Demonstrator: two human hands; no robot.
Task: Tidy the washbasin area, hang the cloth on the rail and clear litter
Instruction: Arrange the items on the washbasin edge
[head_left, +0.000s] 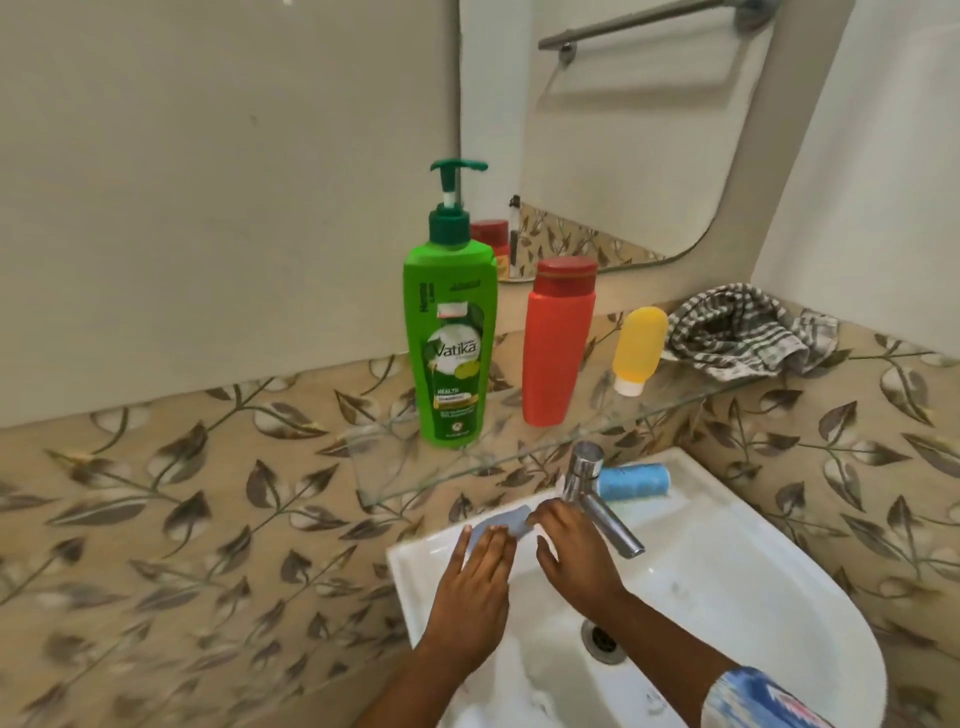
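Observation:
A pale blue flat wrapper (511, 521) lies on the back left rim of the white washbasin (737, 571). My left hand (475, 587) rests flat on its left part, fingers spread. My right hand (571, 551) pinches the wrapper's right end, just in front of the steel tap (597, 493). A crumpled checked cloth (748, 327) sits on the right end of the glass shelf (467, 457). The towel rail (639, 26) shows only in the mirror at the top.
On the shelf stand a green pump shampoo bottle (452, 338), a red bottle (558, 343) and a small yellow bottle (638, 348) upside down on its cap. A blue roll-like item (634, 480) lies behind the tap. The drain (602, 636) is in the bowl.

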